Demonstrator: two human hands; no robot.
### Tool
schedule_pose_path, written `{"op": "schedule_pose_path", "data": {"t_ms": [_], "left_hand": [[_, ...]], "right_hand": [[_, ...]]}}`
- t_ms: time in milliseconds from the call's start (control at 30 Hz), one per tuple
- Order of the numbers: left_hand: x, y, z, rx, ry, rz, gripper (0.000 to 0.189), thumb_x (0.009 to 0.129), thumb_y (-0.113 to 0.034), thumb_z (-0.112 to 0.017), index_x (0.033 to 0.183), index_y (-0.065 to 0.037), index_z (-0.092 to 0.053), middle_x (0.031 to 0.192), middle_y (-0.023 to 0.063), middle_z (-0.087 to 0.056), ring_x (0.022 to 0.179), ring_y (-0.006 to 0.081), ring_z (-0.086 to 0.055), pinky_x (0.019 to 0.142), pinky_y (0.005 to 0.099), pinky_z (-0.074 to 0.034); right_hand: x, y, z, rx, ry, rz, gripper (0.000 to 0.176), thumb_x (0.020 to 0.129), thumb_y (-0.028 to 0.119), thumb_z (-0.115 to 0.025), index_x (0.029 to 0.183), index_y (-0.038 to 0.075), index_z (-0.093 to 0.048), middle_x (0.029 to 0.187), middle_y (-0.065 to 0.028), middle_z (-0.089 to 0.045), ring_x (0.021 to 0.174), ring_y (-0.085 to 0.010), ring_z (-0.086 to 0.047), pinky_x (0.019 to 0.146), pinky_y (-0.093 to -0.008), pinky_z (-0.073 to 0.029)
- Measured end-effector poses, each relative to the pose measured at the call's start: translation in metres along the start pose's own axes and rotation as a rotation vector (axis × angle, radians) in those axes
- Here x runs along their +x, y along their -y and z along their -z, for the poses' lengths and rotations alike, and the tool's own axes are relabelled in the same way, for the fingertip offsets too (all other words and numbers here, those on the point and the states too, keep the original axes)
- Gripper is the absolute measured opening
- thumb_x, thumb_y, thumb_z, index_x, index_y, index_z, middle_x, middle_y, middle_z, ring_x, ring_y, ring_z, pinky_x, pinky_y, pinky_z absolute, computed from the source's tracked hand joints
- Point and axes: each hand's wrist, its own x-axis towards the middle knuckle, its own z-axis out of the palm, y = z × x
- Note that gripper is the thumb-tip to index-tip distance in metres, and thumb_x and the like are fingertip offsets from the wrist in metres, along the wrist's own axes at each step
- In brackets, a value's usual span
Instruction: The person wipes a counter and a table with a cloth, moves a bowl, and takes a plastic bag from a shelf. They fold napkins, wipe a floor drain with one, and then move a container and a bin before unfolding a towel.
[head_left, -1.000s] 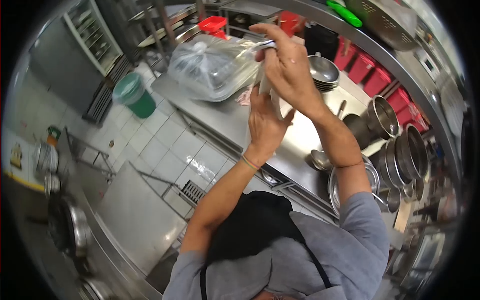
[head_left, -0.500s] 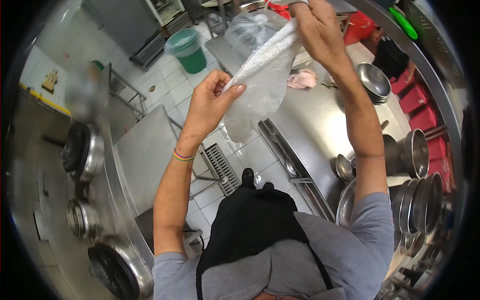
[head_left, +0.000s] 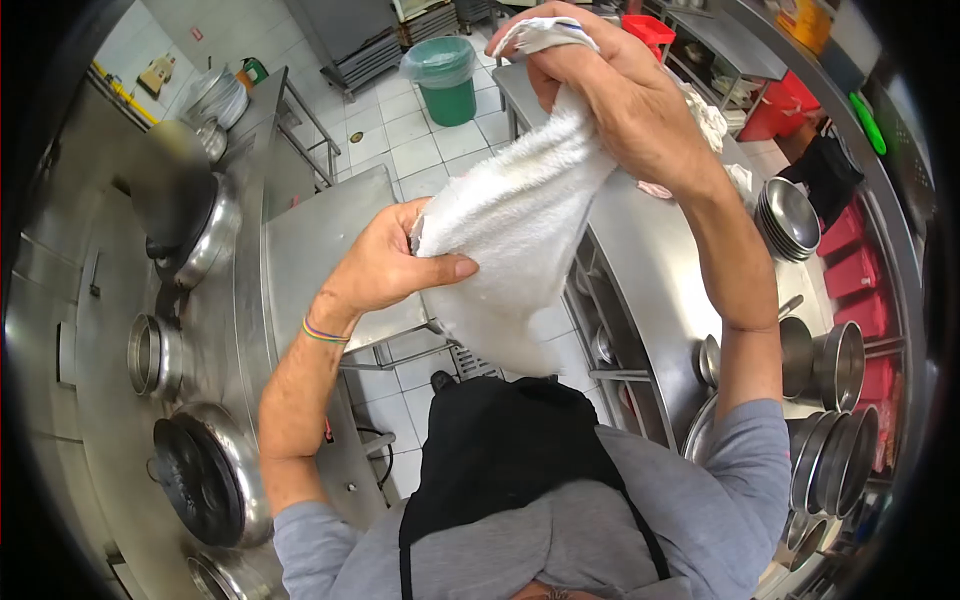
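Note:
A white terry cloth towel [head_left: 520, 225] hangs stretched between my two hands in front of me. My left hand [head_left: 385, 260] pinches its left edge, with the thumb lying on top of the fabric. Higher up and to the right, my right hand [head_left: 630, 110] is closed around the bunched upper end. A hemmed corner of the towel sticks out above those fingers. The loose lower part of the cloth drapes down over the floor and blurs at its bottom.
A steel counter [head_left: 660, 270] runs along my right, with stacked metal bowls [head_left: 790, 218] and several pots [head_left: 840, 365]. On my left is a stove side with lidded pots [head_left: 205, 475]. Ahead stand a low steel table [head_left: 330, 245] and a green bin [head_left: 447, 95] with a liner.
Both hands keep hold of the towel, which now spreads wider and hangs lower. My left hand has moved down and left. The view has shifted, and the clear plastic bag ahead is no longer visible.

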Motion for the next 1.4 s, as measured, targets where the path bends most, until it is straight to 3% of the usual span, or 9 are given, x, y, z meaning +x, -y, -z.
{"op": "schedule_pose_path", "data": {"t_ms": [100,233,400,867,1000,1033,1133,1167,1400], "left_hand": [[-0.023,-0.004,0.023,-0.006,-0.134,-0.033,0.045,0.077,-0.011,-0.086,0.115,-0.001,-0.064,0.103,0.0013,-0.068,0.095,0.0097,-0.061,0.086,0.0272,-0.05],[-0.062,-0.006,0.079,0.278,-0.253,-0.097,0.035,0.077,-0.01,-0.086,0.095,-0.005,-0.056,0.085,-0.0001,-0.062,0.081,0.0105,-0.057,0.071,0.0274,-0.048],[-0.112,-0.012,0.162,0.737,-0.437,-0.301,0.036,0.083,-0.003,-0.077,0.11,-0.001,-0.055,0.081,0.0046,-0.06,0.077,0.0098,-0.056,0.068,0.027,-0.049],[-0.162,0.042,0.461,1.287,-0.669,-0.179,0.029,0.088,-0.022,-0.072,0.1,0.005,-0.068,0.096,0.0208,-0.068,0.092,0.0364,-0.066,0.082,0.0411,-0.05],[-0.16,0.037,0.524,1.105,-0.849,-0.079,0.028,0.088,-0.025,-0.074,0.099,0.0,-0.068,0.084,0.0137,-0.069,0.077,0.0218,-0.063,0.076,0.0341,-0.049],[-0.164,0.029,0.532,1.084,-0.878,-0.093,0.029,0.087,-0.026,-0.075,0.099,-0.001,-0.068,0.082,0.0125,-0.069,0.076,0.0195,-0.062,0.075,0.0332,-0.049],[-0.186,0.01,0.53,1.078,-0.908,-0.097,0.027,0.087,-0.025,-0.074,0.096,-0.001,-0.066,0.08,0.0052,-0.067,0.076,0.012,-0.059,0.074,0.03,-0.047],[-0.196,0.007,0.522,1.063,-0.888,-0.107,0.026,0.088,-0.024,-0.074,0.096,0.0,-0.066,0.081,0.004,-0.066,0.077,0.0113,-0.058,0.074,0.0295,-0.047],[-0.283,0.144,0.439,0.649,-0.666,0.111,0.016,0.075,0.003,-0.077,0.089,-0.002,-0.071,0.086,0.006,-0.068,0.085,0.0151,-0.064,0.077,0.029,-0.05]], "right_hand": [[0.014,-0.001,-0.036,0.088,0.005,-0.05,0.025,0.1,0.013,-0.055,0.121,0.0,-0.06,0.108,-0.006,-0.065,0.095,-0.0109,-0.06,0.08,-0.0244,-0.049],[0.037,0.027,-0.068,-0.412,0.043,-0.112,0.032,0.091,0.034,-0.071,0.106,0.006,-0.069,0.09,0.0018,-0.067,0.083,-0.0064,-0.059,0.075,-0.024,-0.046],[0.084,0.012,-0.103,-0.376,0.15,-0.063,0.037,0.079,0.035,-0.083,0.096,0.005,-0.071,0.084,0.0027,-0.064,0.075,-0.0074,-0.056,0.069,-0.0239,-0.045],[0.276,-0.183,-0.226,-0.459,0.085,-0.159,0.029,0.091,0.028,-0.072,0.108,0.004,-0.07,0.072,0.002,-0.06,0.059,-0.0072,-0.053,0.054,-0.0266,-0.048],[0.316,-0.209,-0.265,-0.393,-0.046,-0.134,0.025,0.094,0.03,-0.07,0.101,0.006,-0.07,0.067,0.005,-0.055,0.058,-0.0044,-0.046,0.051,-0.0228,-0.039],[0.326,-0.217,-0.273,-0.361,-0.077,0.028,0.022,0.095,0.027,-0.07,0.1,0.006,-0.072,0.065,0.0056,-0.054,0.057,-0.0047,-0.046,0.052,-0.0229,-0.04],[0.323,-0.156,-0.295,-0.37,-0.014,-0.253,0.031,0.1,0.019,-0.059,0.126,0.002,-0.061,0.117,-0.0091,-0.067,0.103,-0.0122,-0.061,0.09,-0.0234,-0.046],[0.317,-0.176,-0.294,-0.482,-0.11,-0.118,0.018,0.095,0.021,-0.068,0.102,0.004,-0.07,0.07,0.0052,-0.055,0.06,-0.0058,-0.048,0.055,-0.023,-0.041],[0.161,-0.228,-0.328,-0.277,0.19,0.02,0.034,0.08,-0.013,-0.065,0.104,0.01,-0.075,0.088,-0.0056,-0.064,0.087,-0.0196,-0.063,0.08,-0.03,-0.051]]}}
